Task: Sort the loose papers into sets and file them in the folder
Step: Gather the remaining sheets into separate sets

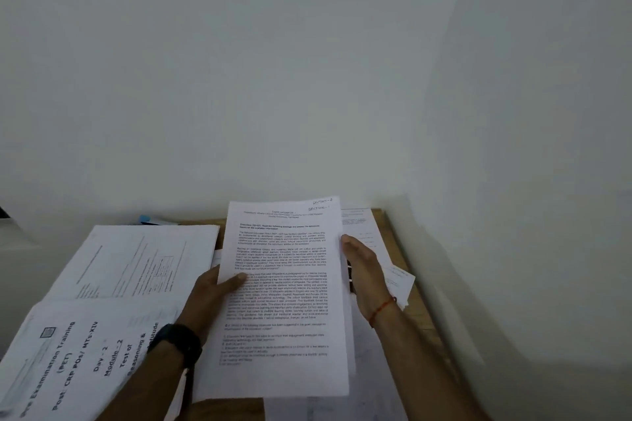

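A stack of printed white sheets (284, 284) is held up over the wooden table (400, 243), its top page dense with text. My left hand (212, 294) grips its left edge, thumb lying on the page. My right hand (362, 270) rests along the right edge with the fingers straight against the sheets. To the left lies a pile of papers (136, 260), and nearer me a booklet (85, 359) with bold print reading "Examination Training". More loose sheets (393, 273) lie under my right hand. No folder can be told apart from the papers.
A white wall rises straight behind the table and another closes it in on the right. A blue object (150, 219) peeks out behind the left pile. A dark item (349, 273) lies partly hidden beside the held stack.
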